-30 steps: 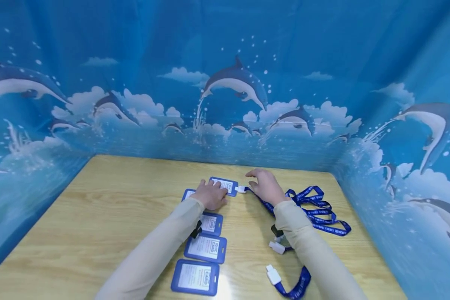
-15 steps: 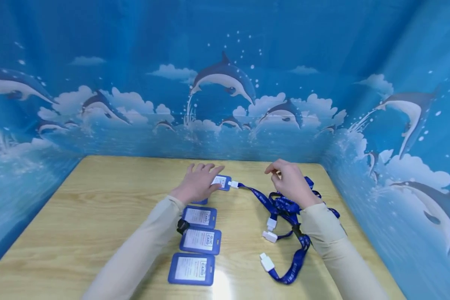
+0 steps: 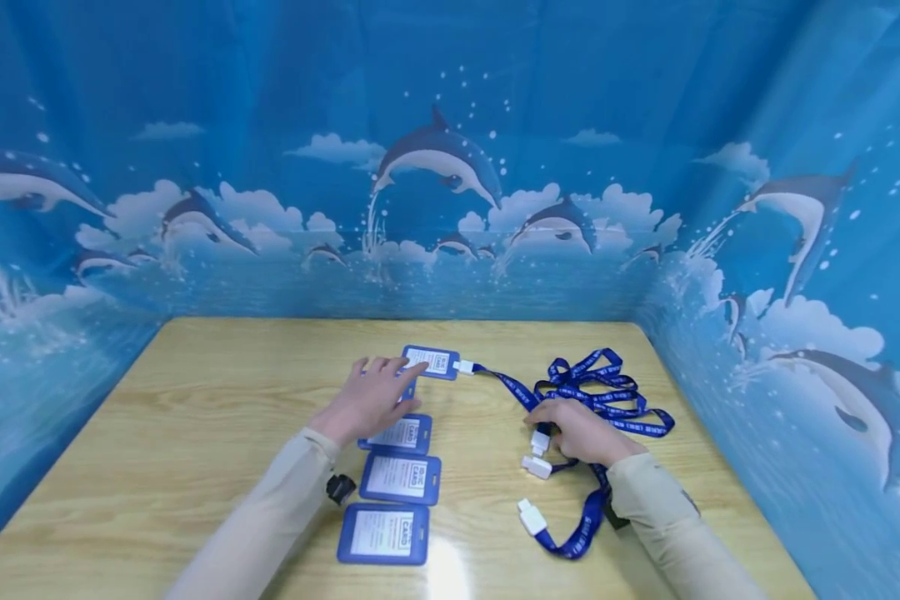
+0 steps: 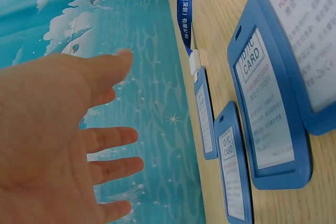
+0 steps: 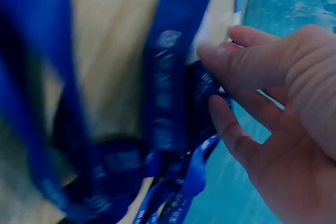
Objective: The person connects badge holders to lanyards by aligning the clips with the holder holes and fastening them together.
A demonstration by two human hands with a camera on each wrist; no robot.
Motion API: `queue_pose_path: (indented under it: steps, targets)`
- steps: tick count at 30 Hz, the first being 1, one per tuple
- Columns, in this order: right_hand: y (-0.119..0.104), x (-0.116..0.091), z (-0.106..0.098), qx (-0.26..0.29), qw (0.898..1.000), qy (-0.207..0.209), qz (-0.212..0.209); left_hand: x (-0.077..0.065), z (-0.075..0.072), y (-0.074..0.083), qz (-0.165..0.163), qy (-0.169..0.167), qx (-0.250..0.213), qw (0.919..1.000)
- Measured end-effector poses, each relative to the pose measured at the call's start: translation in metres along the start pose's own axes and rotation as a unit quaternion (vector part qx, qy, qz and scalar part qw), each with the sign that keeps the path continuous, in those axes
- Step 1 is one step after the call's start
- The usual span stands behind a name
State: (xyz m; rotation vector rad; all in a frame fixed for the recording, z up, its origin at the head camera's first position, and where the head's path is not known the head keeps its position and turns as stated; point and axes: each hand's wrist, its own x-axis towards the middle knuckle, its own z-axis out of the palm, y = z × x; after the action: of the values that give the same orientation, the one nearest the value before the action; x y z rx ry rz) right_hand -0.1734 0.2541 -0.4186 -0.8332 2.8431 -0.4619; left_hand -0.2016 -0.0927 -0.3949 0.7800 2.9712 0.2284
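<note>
My left hand [image 3: 371, 398] hovers with fingers spread over the far end of a column of blue ID badge holders [image 3: 383, 534]; its palm shows bare in the left wrist view. The farthest badge holder [image 3: 433, 363] is joined by a white clip [image 3: 463, 367] to a blue lanyard [image 3: 512, 385]. My right hand [image 3: 581, 429] reaches down at the near side of the lanyard pile, its curved thumb and fingers right at a strap [image 5: 202, 85] in the right wrist view. I cannot tell whether they pinch it. Two white lanyard clips [image 3: 537, 467] lie just left of this hand.
Looped blue lanyards [image 3: 607, 392] spread over the right of the wooden table [image 3: 232, 417]. Another strap end with a white clip [image 3: 532, 517] lies nearer the front. A dolphin-print curtain [image 3: 450, 275] encloses the table's back and sides.
My left hand drew back left off the farthest badge holder, uncovering it. My right hand first moved right and up from beside its clip, then came down to the strap at the lanyard pile's near side.
</note>
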Motion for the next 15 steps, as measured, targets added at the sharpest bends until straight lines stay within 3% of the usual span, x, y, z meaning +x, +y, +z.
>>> queue_pose_path:
  steps: [8,15]
  targets:
    - [0.011,0.0,0.011,-0.027,0.999,0.0,-0.02,-0.006,0.007,-0.004,0.004,-0.009,-0.05,0.9987]
    - [0.007,0.006,0.009,-0.032,0.998,0.046,0.023,-0.007,0.012,-0.011,-0.003,-0.022,-0.087,0.996]
